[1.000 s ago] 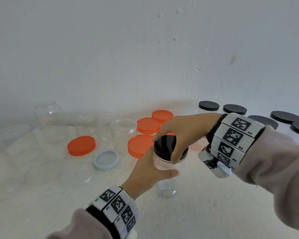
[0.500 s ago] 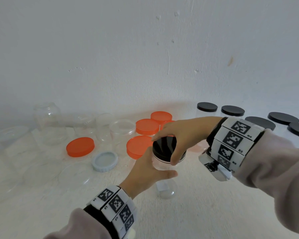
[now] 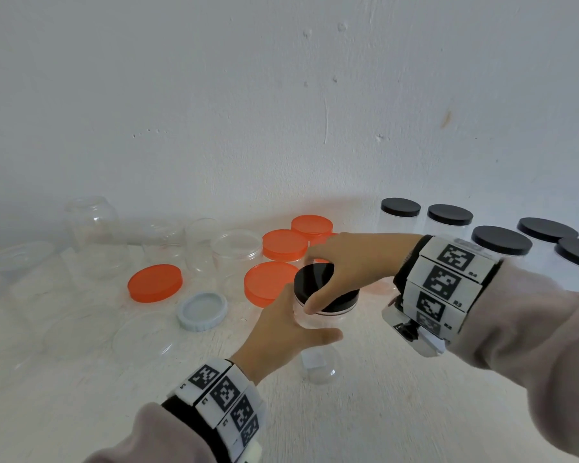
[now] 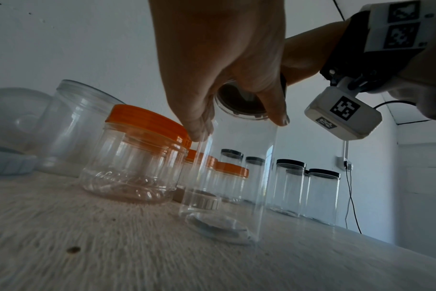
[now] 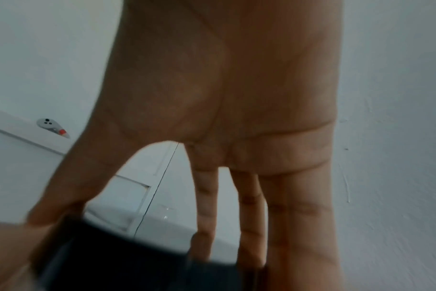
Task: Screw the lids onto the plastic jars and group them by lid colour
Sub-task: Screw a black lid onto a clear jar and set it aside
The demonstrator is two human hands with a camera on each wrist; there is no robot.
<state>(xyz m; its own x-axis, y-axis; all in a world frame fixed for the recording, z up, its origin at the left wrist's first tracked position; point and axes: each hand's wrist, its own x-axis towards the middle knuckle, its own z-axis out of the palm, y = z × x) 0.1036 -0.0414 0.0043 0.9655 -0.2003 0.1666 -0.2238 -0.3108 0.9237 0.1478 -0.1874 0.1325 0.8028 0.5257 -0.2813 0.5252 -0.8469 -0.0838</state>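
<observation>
A tall clear plastic jar [image 3: 320,365] [image 4: 234,177] stands on the white table [image 3: 381,412], with a black lid [image 3: 313,279] [image 5: 127,263] on its mouth. My left hand [image 3: 281,332] [image 4: 222,78] wraps round the jar's upper body, fingers and thumb on either side. From the right, my right hand [image 3: 341,265] [image 5: 212,137] grips the black lid from above, thumb on the near rim and fingers over the far rim. Several jars with orange lids [image 3: 284,243] stand behind it. Jars with black lids [image 3: 500,240] are grouped at the far right.
A loose orange lid [image 3: 155,282] and a pale grey lid [image 3: 202,310] lie left of centre. Several open clear jars [image 3: 236,259] and clear lids [image 3: 147,339] occupy the left. A wall runs close behind the table.
My right hand has turned slightly on the black lid, with the thumb further round the near rim. The left hand and the jar have stayed in place.
</observation>
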